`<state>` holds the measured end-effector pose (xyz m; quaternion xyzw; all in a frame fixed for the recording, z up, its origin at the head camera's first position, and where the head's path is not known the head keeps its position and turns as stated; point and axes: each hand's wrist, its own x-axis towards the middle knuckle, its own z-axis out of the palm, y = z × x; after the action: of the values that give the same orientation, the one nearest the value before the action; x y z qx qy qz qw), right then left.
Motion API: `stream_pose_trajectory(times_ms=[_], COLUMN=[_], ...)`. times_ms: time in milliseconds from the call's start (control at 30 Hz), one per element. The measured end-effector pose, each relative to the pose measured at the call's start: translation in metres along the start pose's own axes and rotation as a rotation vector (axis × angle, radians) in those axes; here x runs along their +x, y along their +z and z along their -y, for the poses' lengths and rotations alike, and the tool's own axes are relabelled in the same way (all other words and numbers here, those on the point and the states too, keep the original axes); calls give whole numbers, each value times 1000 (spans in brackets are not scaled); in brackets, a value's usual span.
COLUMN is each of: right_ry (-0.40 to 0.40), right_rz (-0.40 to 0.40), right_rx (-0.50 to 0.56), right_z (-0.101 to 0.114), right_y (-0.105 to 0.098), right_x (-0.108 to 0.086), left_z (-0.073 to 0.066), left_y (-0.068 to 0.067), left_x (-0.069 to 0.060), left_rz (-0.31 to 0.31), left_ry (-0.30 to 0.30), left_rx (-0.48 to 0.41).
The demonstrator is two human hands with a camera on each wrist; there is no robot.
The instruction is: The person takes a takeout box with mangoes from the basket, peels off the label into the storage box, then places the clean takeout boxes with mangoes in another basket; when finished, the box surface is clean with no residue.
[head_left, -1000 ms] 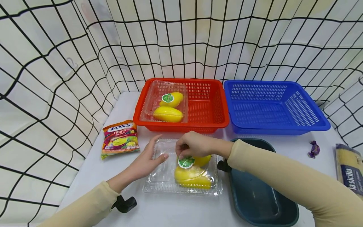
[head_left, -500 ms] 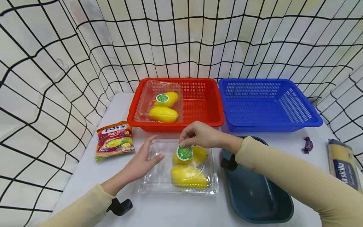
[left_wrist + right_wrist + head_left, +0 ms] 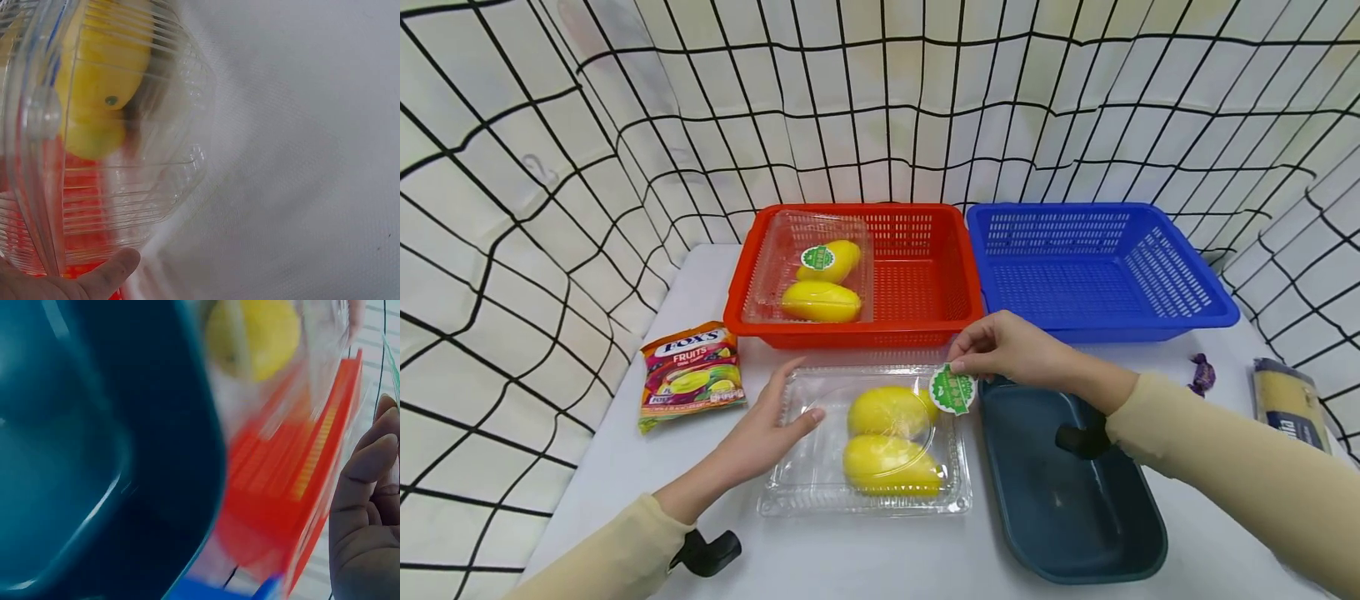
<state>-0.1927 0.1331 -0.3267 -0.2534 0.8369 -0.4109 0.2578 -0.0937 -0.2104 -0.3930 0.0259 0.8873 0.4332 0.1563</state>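
A clear plastic clamshell box [image 3: 820, 479] lies closed on the table, with two yellow mangoes [image 3: 891, 467] inside. My left hand [image 3: 763, 442] rests along the box's left side, thumb and fingers spread; the left wrist view shows the thumb [image 3: 115, 272] at the ribbed wall. Between thumb and fingertips my right hand [image 3: 1018, 354] pinches a round green-and-white sticker [image 3: 953, 392], held at the box's upper right corner. In the right wrist view only the sticker's thin edge [image 3: 394, 362] appears above the fingers.
Behind stand a red basket [image 3: 850, 335], holding another clear box [image 3: 775, 275] of mangoes with a sticker, and a blue basket [image 3: 1097, 287]. A dark teal tub [image 3: 1067, 500] sits right of the box. A candy bag [image 3: 692, 375], a wrapped candy [image 3: 1202, 375] and a pasta pack [image 3: 1290, 404] lie around.
My right hand has lifted the sticker off the box lid and carried it to the right, towards the tub. The left hand has stayed at the box's left side.
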Motion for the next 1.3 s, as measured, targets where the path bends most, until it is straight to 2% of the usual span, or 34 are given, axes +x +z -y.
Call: stream_pose_trajectory(times_ms=[233, 400, 567, 733, 1100, 1300], right_ry=[76, 139, 149, 163, 182, 226], right_rz=[-17, 56, 135, 172, 138, 113], right_rx=[-1, -41, -115, -138, -261, -278], right_z=[-31, -51, -64, -68, -70, -74], right_y=[-25, -25, -16, -8, -2, 2], right_x=[-31, -41, -37, -32, -22, -17], left_z=[1, 3, 5, 5, 0, 1], left_y=[1, 4, 5, 5, 2, 1], left_x=[-4, -7, -11, -11, -5, -2], left_rz=[-4, -2, 2, 2, -3, -5], left_ry=[-16, -26, -38, -32, -8, 20], left_rx=[1, -2, -5, -9, -5, -1])
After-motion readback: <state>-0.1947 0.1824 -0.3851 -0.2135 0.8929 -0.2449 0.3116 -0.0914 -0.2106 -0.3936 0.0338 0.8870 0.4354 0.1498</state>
